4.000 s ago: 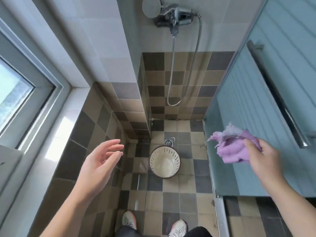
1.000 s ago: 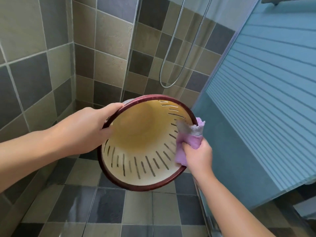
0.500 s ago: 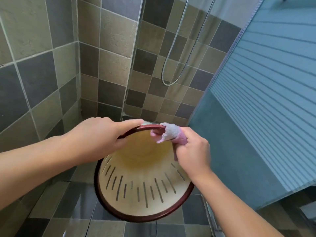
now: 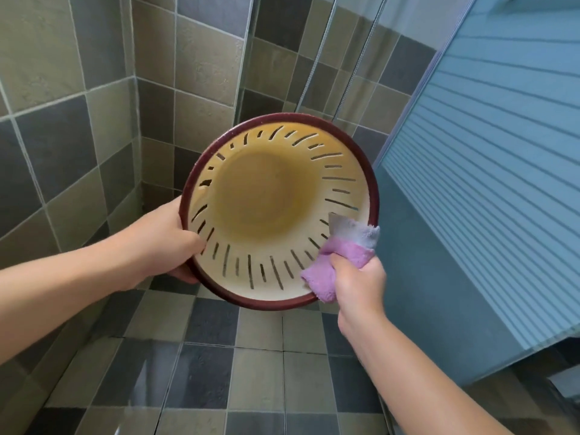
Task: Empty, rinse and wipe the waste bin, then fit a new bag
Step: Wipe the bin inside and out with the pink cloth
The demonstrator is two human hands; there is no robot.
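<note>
Gripping the waste bin (image 4: pixel 279 211), left hand (image 4: pixel 163 243) holds its rim; right hand (image 4: pixel 357 281) clutches cloth (image 4: pixel 339 255) inside.

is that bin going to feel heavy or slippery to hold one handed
Probably light: the left hand alone holds the bin tilted in the air by its rim. Its slotted walls look like thin plastic, likely stiff. If damp from rinsing, it may be slick.

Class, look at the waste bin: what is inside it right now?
Inside the waste bin, only the purple cloth gripped by the right hand; the wall beneath the cloth is hidden.
</note>
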